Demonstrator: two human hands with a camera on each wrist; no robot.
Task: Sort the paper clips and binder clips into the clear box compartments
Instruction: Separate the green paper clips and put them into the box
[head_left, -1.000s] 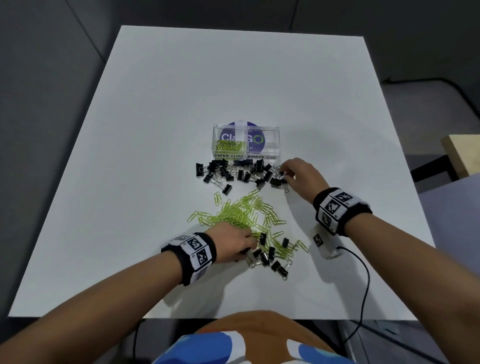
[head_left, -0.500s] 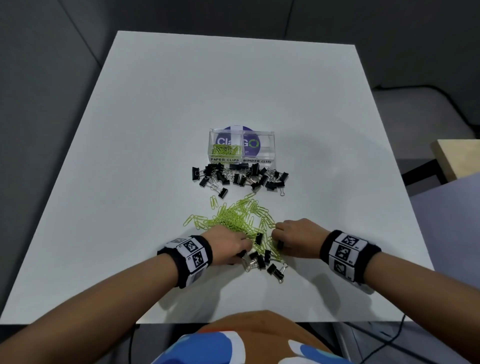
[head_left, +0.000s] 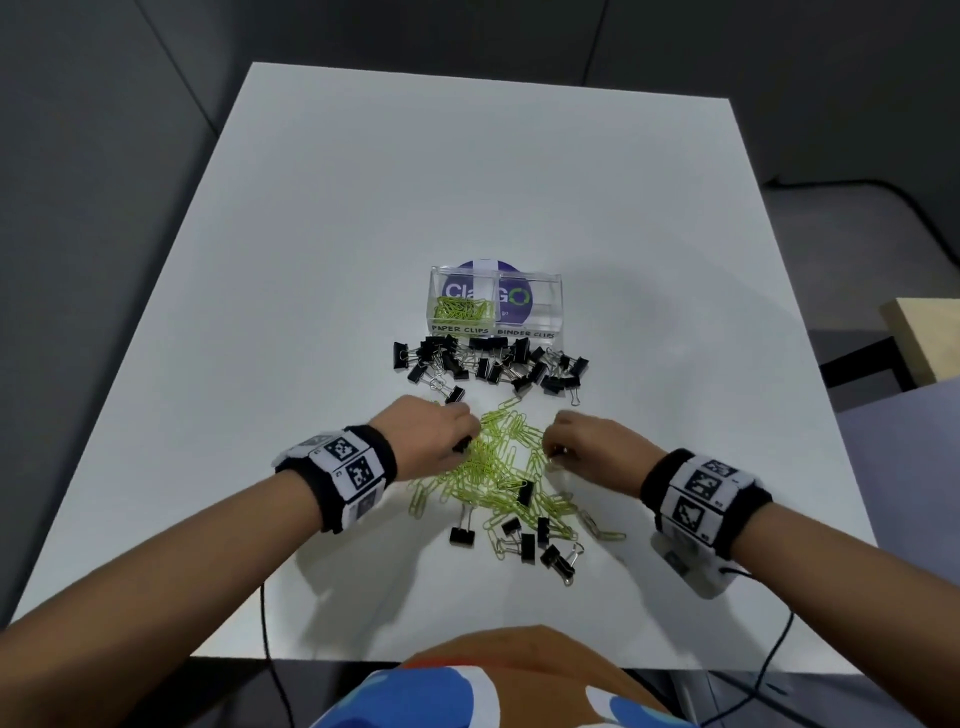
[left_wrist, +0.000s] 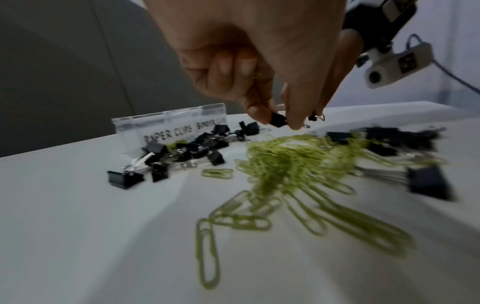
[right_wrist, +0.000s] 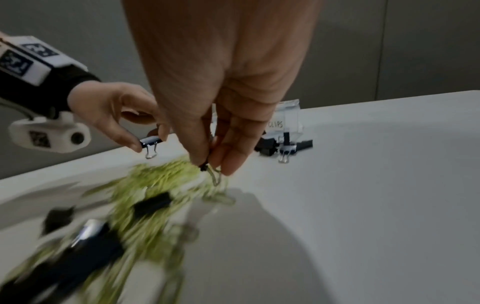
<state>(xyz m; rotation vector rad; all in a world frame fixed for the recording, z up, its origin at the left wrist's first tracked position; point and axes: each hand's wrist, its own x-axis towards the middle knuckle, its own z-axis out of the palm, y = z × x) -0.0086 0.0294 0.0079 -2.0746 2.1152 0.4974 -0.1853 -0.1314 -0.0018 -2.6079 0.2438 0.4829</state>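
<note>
My left hand (head_left: 464, 442) hovers over the left side of the green paper clip pile (head_left: 498, 467) and pinches a black binder clip (left_wrist: 278, 121) between thumb and finger. On the pile's right side my right hand (head_left: 554, 453) pinches a small black binder clip (right_wrist: 205, 167) by its body, wire loop hanging down. The clear box (head_left: 545, 306) stands beyond; green paper clips (head_left: 460, 309) lie in its left compartment, and its right one looks bare. A row of black binder clips (head_left: 488, 364) lies just in front of the box.
Several more black binder clips (head_left: 524, 538) lie mixed with paper clips near the table's front edge. A cable (head_left: 769, 670) runs from my right wrist camera off the white table (head_left: 363, 218). A wooden surface (head_left: 930, 332) shows at the far right.
The right hand came from the binder clips by the box to the near pile. Both hands have since lifted and moved toward the box, each holding a binder clip.
</note>
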